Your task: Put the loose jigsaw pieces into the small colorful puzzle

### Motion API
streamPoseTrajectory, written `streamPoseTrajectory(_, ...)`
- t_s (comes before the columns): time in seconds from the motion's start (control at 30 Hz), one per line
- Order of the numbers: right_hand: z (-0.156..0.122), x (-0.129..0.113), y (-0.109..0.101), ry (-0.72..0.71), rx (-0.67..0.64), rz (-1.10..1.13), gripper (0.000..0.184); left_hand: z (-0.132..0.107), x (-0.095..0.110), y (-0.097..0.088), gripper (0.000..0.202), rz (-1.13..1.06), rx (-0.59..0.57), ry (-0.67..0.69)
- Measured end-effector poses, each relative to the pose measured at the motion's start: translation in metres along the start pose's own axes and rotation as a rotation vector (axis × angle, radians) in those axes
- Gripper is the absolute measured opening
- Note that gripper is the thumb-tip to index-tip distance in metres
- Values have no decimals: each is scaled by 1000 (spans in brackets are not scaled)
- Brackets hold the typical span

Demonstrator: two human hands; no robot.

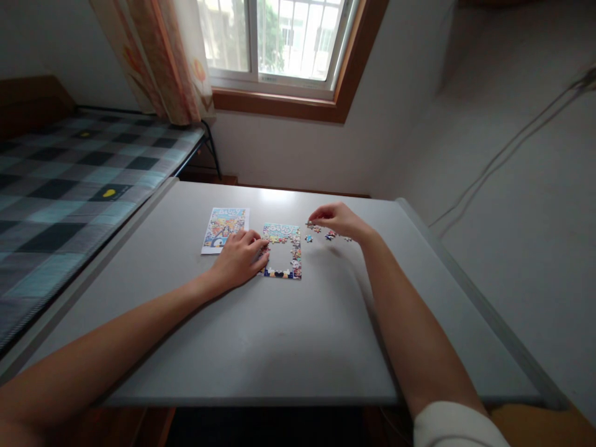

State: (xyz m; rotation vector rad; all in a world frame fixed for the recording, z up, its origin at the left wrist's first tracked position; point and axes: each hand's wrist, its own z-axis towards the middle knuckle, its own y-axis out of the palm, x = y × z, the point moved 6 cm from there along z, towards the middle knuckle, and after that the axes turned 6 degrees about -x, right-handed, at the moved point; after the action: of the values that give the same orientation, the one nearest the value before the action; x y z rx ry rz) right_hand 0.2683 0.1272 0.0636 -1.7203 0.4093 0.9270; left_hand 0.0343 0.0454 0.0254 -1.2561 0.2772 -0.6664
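Observation:
A partly assembled jigsaw puzzle point(298, 236) lies on the table, its frame joined around a bare middle. My left hand point(239, 256) rests along the puzzle's left side, fingers spread and touching its edge, partly covering it. Just right of the puzzle's top, my right hand point(339, 218) pinches a small puzzle piece point(310, 223) between thumb and forefinger. Several loose jigsaw pieces point(330, 235) lie below that hand, some hidden by it. Left of the puzzle is a printed picture sheet point(225, 225), its lower right corner beneath or behind my left hand.
The white table point(261, 347) has a raised edge at each side. A bed with a checked cover point(116, 167) stands at the left. Beyond the table are a curtain point(162, 62) and a barred window point(279, 43). A cable point(503, 155) hangs along the right wall.

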Motion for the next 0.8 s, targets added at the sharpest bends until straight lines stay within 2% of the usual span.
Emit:
streamPoseTrajectory(0.13, -7, 20, -31, 78, 159, -63, 9, 0, 0, 0, 24, 12, 8, 6)
streamPoseTrajectory(0.23, -10, 35, -38, 160, 179, -99, 8, 0, 0, 0, 26, 20, 1, 6)
streamPoseTrajectory(0.57, -6, 63, -24, 308, 120, -62, 11, -1, 0, 0, 25, 13, -2, 4)
streamPoseTrajectory(0.8, -7, 59, -21, 303, 112, -112, 14, -1, 1, -1, 25, 22, 2, 8)
